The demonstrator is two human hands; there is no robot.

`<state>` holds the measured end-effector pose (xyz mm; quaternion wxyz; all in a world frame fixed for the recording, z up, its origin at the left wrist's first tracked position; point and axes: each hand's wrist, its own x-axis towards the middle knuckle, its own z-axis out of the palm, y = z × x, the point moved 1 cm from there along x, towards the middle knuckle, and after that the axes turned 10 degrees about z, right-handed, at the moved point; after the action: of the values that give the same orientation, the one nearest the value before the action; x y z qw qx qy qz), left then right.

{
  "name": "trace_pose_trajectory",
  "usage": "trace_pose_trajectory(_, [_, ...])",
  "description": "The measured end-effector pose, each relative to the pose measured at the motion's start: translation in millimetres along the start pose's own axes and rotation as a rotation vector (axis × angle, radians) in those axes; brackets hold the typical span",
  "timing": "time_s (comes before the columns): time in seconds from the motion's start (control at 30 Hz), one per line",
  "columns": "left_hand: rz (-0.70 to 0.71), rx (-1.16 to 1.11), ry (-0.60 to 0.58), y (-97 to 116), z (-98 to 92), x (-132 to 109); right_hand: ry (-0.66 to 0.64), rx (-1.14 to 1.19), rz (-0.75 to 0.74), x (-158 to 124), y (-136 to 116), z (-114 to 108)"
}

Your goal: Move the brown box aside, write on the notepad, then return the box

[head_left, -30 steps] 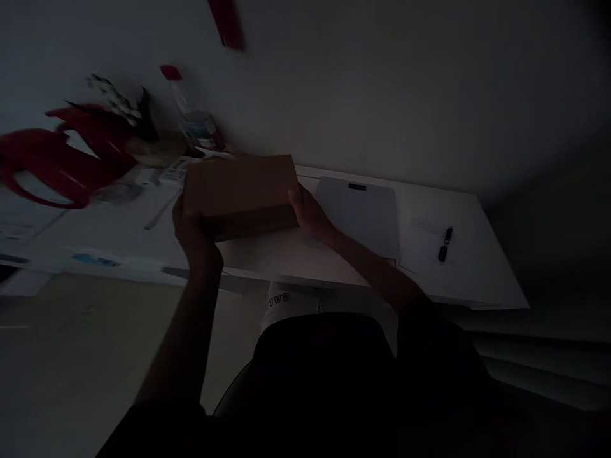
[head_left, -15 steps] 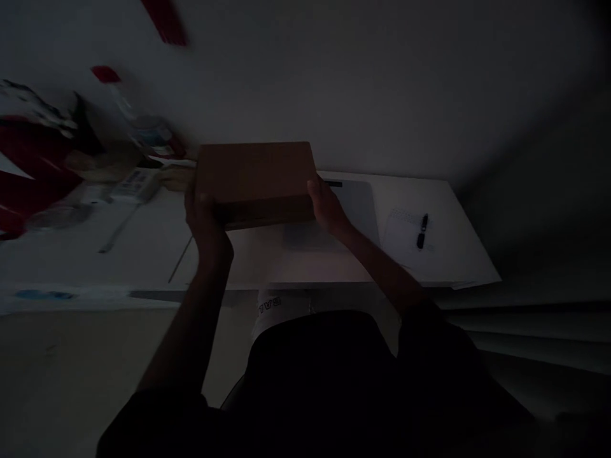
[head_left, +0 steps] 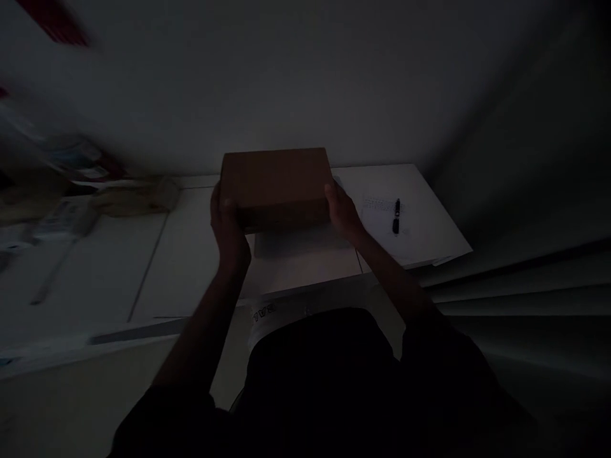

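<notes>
A brown cardboard box (head_left: 277,181) is held level between my two hands, above the white table. My left hand (head_left: 230,229) grips its left end, with the thumb along the front edge. At the right end, my right hand (head_left: 342,210) is closed on the box, its thumb on the near corner. Beneath the box lies a flat grey laptop (head_left: 305,242), mostly covered from sight. The light is dim, and the fingers behind the box are hidden.
On the white table (head_left: 191,254), a sheet of paper (head_left: 377,222) with a dark pen (head_left: 396,216) lies to the right. A crumpled tan bag (head_left: 138,197) and a blurred bottle (head_left: 81,156) stand at the left. A wall rises behind; a curtain (head_left: 515,254) hangs at right.
My view has swung to the right, so the tabletop things shift left in the picture. Both hands still hold the box, which now sits further right over the laptop.
</notes>
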<state>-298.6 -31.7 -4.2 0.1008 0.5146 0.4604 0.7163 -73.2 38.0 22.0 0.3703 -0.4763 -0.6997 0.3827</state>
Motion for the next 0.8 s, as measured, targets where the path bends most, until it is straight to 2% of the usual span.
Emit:
trace_pose_trajectory(0.17, [-0.023, -0.047, -0.016, 5, 20.6, -15, 0.061, 0.003, 0.046, -16, 11, -20])
trace_pose_trajectory(0.3, [-0.070, -0.038, -0.046, 7, 30.1, -23, 0.073, -0.007, 0.056, -23, 19, -28])
trace_pose_trajectory(0.47, [-0.077, 0.020, -0.101, 7, 33.9, -26, 0.088, -0.023, 0.044, -23, 28, -32])
trace_pose_trajectory(0.8, [-0.093, -0.025, -0.079, 0, 33.5, -28, 0.028, 0.006, 0.086, -25, 28, -32])
